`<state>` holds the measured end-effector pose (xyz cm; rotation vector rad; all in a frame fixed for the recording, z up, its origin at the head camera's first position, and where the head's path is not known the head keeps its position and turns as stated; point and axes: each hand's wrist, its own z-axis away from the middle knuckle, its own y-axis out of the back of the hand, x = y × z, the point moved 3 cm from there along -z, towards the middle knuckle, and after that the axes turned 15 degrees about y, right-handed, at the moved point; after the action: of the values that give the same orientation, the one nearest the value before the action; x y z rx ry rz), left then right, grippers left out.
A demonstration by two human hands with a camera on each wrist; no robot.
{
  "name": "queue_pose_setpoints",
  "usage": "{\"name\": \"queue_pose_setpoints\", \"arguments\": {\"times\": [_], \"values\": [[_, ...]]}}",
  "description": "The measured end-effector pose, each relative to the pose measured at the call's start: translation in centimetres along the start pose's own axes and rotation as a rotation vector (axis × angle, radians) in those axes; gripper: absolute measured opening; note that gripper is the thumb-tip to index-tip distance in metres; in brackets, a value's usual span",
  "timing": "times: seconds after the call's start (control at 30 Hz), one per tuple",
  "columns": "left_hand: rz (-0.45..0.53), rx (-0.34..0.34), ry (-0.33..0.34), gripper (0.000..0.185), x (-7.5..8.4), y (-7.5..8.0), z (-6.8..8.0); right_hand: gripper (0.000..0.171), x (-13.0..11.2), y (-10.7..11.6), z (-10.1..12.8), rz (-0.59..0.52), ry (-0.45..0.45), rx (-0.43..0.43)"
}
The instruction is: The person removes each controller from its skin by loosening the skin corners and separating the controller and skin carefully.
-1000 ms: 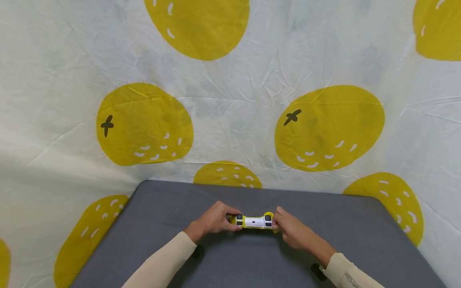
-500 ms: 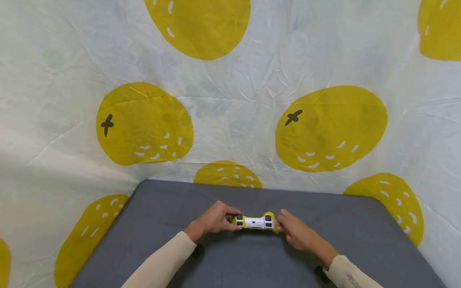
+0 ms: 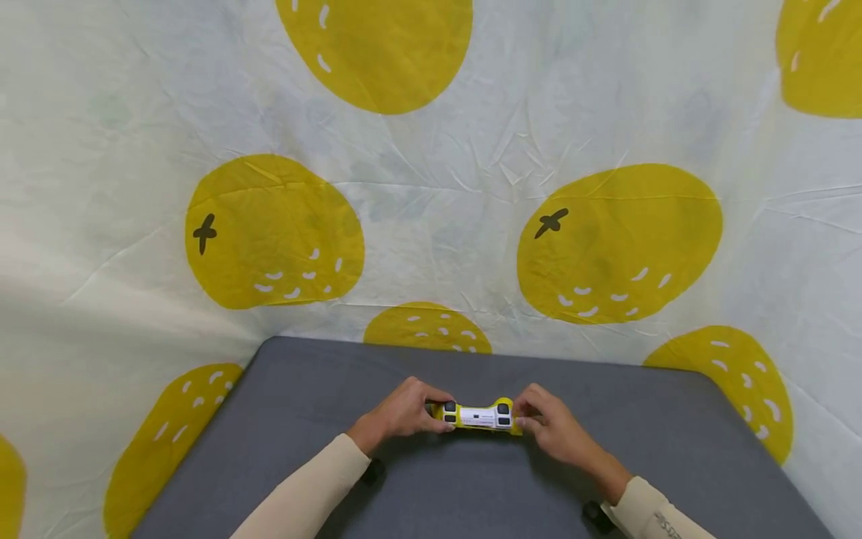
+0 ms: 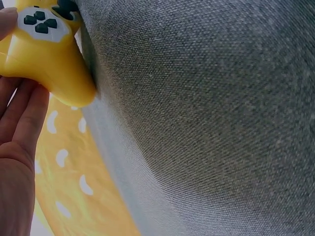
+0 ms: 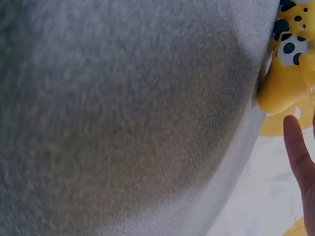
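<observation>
A white game controller (image 3: 477, 417) in a yellow silicone cover (image 4: 59, 69) is held over the grey surface, its edge with black shoulder buttons facing the head camera. My left hand (image 3: 404, 408) grips the left end, thumb and fingers around it. In the left wrist view the dark direction buttons (image 4: 42, 22) show through the cover. At the right end, the curled thumb and forefinger of my right hand (image 3: 555, 427) pinch the cover's edge. The right wrist view shows the cover's round holes around dark buttons (image 5: 289, 47) and one straight finger (image 5: 298, 147) below the right grip.
The grey padded table (image 3: 438, 494) spreads beneath both hands. Behind it and at both sides hangs a white cloth (image 3: 431, 247) printed with large yellow fruit. Dark wrist devices (image 3: 595, 516) sit at the cream sleeves (image 3: 303, 486).
My right hand drew slightly to the right with the cover's edge, then came back to the controller's right end with its fingers less tightly bunched. My left hand has kept its grip.
</observation>
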<state>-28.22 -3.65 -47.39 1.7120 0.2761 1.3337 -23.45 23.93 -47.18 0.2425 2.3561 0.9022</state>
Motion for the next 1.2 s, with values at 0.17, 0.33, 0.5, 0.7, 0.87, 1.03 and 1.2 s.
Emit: {"name": "queue_pose_setpoints", "arguments": {"times": [0.17,0.33,0.5,0.7,0.87,1.03,1.2], "values": [[-0.010,0.010,-0.010,0.032,-0.2,-0.1,0.1,0.034,0.1,-0.3,0.1,-0.064,-0.073,0.041],[-0.018,0.013,-0.012,0.032,-0.3,-0.2,0.1,0.048,0.4,-1.1,0.1,-0.074,-0.157,0.051],[-0.002,0.012,0.009,0.033,-0.3,-0.2,0.2,0.053,0.8,-2.0,0.0,-0.089,-0.247,0.020],[0.007,0.021,0.011,0.033,-0.3,-0.4,0.2,0.051,0.9,-2.5,-0.3,-0.116,-0.336,0.005],[0.013,0.017,0.029,0.033,-0.3,-0.4,0.2,0.048,0.8,-2.5,-0.4,-0.118,-0.343,-0.009],[0.032,0.014,0.033,0.033,-0.4,-0.4,0.2,0.044,0.9,-2.6,-0.3,-0.114,-0.350,0.010],[0.030,0.021,0.037,0.034,-0.5,-0.6,0.2,0.040,1.0,-2.7,-0.3,-0.116,-0.354,0.045]]}}
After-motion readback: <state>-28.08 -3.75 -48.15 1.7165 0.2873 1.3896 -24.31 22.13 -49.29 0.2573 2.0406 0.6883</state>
